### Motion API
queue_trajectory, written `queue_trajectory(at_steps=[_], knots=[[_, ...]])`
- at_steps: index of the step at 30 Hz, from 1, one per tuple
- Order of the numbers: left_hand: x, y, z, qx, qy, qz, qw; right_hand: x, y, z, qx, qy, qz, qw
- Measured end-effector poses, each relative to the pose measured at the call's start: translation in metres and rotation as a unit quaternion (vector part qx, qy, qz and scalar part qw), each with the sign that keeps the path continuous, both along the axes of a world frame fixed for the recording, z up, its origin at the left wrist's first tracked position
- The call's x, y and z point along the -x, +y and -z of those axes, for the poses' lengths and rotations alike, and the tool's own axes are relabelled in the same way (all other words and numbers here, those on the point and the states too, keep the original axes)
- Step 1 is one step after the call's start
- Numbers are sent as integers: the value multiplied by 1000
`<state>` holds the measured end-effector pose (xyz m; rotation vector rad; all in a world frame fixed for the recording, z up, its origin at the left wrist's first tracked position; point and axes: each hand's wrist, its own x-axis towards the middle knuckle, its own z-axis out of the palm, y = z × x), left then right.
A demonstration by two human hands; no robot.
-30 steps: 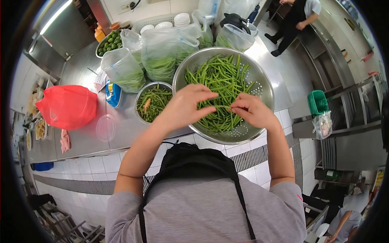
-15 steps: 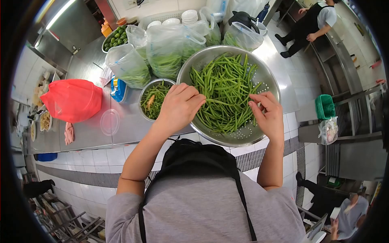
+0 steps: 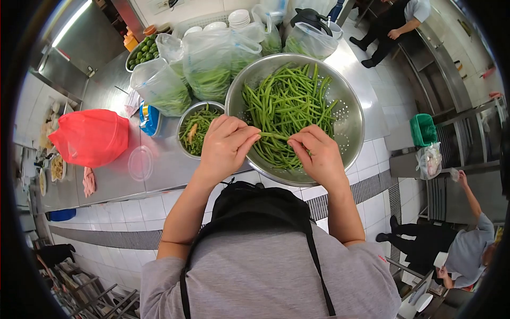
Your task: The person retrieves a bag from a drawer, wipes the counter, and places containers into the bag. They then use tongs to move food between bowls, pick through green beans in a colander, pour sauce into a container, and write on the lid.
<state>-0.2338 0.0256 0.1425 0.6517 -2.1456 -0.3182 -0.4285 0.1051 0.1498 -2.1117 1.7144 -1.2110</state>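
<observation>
A large metal colander (image 3: 348, 111) with small holes holds a heap of green beans (image 3: 287, 98). My left hand (image 3: 226, 143) is over its left rim, thumb and fingers pinched on one end of a green bean (image 3: 273, 136). The other end of that bean is between the closed fingertips of my right hand (image 3: 316, 151), above the front part of the heap. Left of the colander, partly behind my left hand, a smaller metal bowl (image 3: 183, 133) contains short green scraps and a brownish piece.
Plastic bags of greens (image 3: 207, 69) stand behind the colander. Leftward on the steel counter are a blue packet (image 3: 149, 119), a clear round lid (image 3: 141, 163) and a red bag (image 3: 90, 138). One person stands at the upper right, another (image 3: 470, 255) at the lower right.
My right hand has moved left and closed on the bean's free end. My left hand still pinches the bean. The person at the lower right has stretched out an arm.
</observation>
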Motion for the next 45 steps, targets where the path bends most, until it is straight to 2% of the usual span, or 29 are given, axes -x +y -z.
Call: queue_trajectory(at_steps=[2, 7, 10, 11, 13, 16, 17, 18, 20, 21, 23, 24, 26, 28, 29, 30, 32, 34, 36, 38, 40, 41, 42, 43, 44, 45], knots=[[-3, 2, -1, -18, 6, -7, 1000, -2, -1, 1, -5, -18, -35, 999], [-13, 5, -8, -95, 37, -26, 994, -14, -2, 4, -7, -46, -47, 998], [-22, 2, -7, -49, 29, -47, 997, -12, 1, 5, -12, -24, -55, 998], [-29, 0, -10, -51, 29, -46, 997, -10, 2, 3, -2, -28, -30, 999], [-47, -4, -17, -38, 38, -146, 988, 2, 3, 3, 11, -23, 25, 999], [-74, -16, -17, -45, 54, -228, 971, 26, 6, 3, 38, -51, 83, 994], [-81, -18, -14, -46, -20, -250, 967, 34, 8, 4, 37, -45, 98, 993], [-84, -20, -2, -46, -20, -253, 966, 40, 9, 4, 36, -39, 114, 992], [-87, -27, 30, -55, -165, -241, 955, 44, 11, 3, 56, -45, 130, 989], [-89, -26, 38, -83, -190, -231, 950, 48, 16, 2, 77, -48, 157, 983], [-81, -23, 40, -29, -80, -227, 970, 62, 28, -2, 111, -62, 218, 968], [-82, -25, 38, -24, -73, -200, 977, 69, 38, -3, 137, -73, 255, 954], [-82, -26, 34, -25, -66, -147, 987, 83, 65, 8, 107, -154, 322, 928], [-85, -27, 32, -149, -44, -192, 969, 79, 84, 13, 154, -287, 329, 886], [-82, -26, 32, -131, -19, -139, 981, 73, 93, 14, 156, -287, 341, 882], [-75, -22, 29, -131, -24, -130, 983, 65, 102, 15, 166, -323, 352, 862], [-59, -13, 23, -79, 66, -73, 992, 47, 109, 20, 176, -364, 368, 838], [-63, -3, 21, -121, 56, -46, 990, 29, 107, 29, 165, -291, 415, 846], [-64, 5, 20, -201, 63, -4, 978, 25, 100, 39, 158, -274, 394, 863], [-57, 17, 8, -210, 73, 7, 975, 16, 89, 22, 67, -46, 350, 933], [-54, 17, 1, -216, 83, 24, 973, 18, 70, 15, 29, -34, 338, 940], [-54, 14, 0, -157, 50, 57, 985, 23, 59, 15, -69, 66, 299, 950], [-52, 11, -2, -97, 17, 90, 991, 25, 50, 14, -165, 165, 255, 938], [-47, 12, -9, -44, -1, 87, 995, 21, 39, 9, -160, 168, 257, 938], [-43, 13, -9, -40, 4, 86, 996, 15, 26, 4, -306, 227, 223, 897], [-41, 15, -8, -22, 8, 104, 994, 11, 17, 0, -445, 278, 183, 831]])
